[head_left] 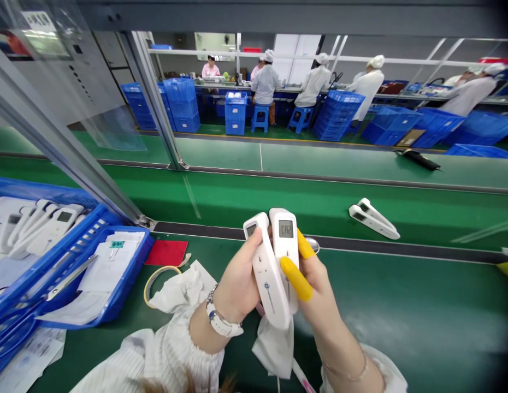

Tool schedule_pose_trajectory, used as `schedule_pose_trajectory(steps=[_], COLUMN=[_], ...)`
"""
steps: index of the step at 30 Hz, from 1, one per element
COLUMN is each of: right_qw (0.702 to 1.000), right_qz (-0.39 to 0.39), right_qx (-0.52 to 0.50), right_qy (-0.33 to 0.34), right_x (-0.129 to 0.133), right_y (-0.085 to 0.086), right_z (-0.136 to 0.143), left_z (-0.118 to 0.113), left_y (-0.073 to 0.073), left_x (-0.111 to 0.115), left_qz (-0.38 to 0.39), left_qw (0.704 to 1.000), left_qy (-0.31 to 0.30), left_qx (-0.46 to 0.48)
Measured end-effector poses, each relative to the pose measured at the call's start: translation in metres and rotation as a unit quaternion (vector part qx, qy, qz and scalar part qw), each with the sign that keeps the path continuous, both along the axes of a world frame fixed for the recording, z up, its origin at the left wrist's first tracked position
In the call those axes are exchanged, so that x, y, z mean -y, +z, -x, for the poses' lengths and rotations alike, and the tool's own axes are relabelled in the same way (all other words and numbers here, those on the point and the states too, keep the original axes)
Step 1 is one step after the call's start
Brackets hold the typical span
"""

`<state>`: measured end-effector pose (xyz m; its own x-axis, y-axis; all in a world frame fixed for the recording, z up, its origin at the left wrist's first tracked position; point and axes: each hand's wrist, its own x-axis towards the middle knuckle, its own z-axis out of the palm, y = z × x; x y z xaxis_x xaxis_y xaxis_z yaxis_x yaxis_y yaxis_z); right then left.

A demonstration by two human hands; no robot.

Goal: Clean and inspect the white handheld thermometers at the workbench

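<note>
My left hand is closed around a white handheld thermometer, its thumb near the small screen. Right beside it, my right hand, with yellow covers on thumb and a finger, grips a second white thermometer whose lit display seems to read "CA2". The two devices lean against each other, and the left one partly covers the right one's lower body. Below them a white cloth lies on the green table.
Two more thermometers lie on the green conveyor belt. At left are a blue crate of thermometers and a blue tray with papers. A tape roll, red card and crumpled white cloth lie nearby. Several people work beyond.
</note>
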<state>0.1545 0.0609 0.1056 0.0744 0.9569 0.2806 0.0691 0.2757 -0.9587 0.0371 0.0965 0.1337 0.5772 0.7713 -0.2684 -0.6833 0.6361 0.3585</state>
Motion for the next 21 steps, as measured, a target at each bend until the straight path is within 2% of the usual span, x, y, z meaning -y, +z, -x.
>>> schedule_pose_trajectory(steps=[2,5,8,10,11,13,15,16,18,21], right_qw=[0.995,0.972,0.967,0.968,0.969,0.958,0.92,0.902,0.894,0.933], right_qz=[-0.037,-0.11,-0.147,-0.13,-0.102,-0.01,0.081,0.107,0.119,0.093], right_qx=[0.082,0.185,0.166,0.164,0.191,0.284,0.373,0.401,0.418,0.347], right_qy=[-0.039,-0.093,-0.128,-0.137,-0.115,-0.02,0.089,0.116,0.106,0.015], right_x=[-0.001,0.005,0.024,0.043,0.054,0.074,0.092,0.098,0.104,0.09], right_y=[-0.002,-0.002,-0.01,-0.023,-0.032,-0.051,-0.07,-0.079,-0.093,-0.101], right_z=[-0.003,-0.012,-0.026,-0.035,-0.037,-0.038,-0.034,-0.032,-0.03,-0.045], left_z=[-0.001,0.003,0.01,0.015,0.018,0.025,0.033,0.036,0.044,0.054], left_y=[-0.003,-0.004,-0.001,0.003,0.005,0.01,0.016,0.018,0.022,0.025], left_x=[0.003,0.004,0.001,-0.001,-0.003,-0.005,-0.007,-0.008,-0.01,-0.011], left_qz=[-0.004,-0.02,-0.037,-0.041,-0.039,-0.029,-0.019,-0.017,-0.022,-0.041], left_qw=[1.0,0.998,0.994,0.99,0.989,0.992,0.995,0.996,0.998,0.995], left_qy=[-0.026,-0.051,-0.099,-0.119,-0.114,-0.083,-0.045,-0.028,0.011,0.078], left_qx=[-0.001,0.007,0.041,0.07,0.081,0.094,0.089,0.082,0.066,0.045])
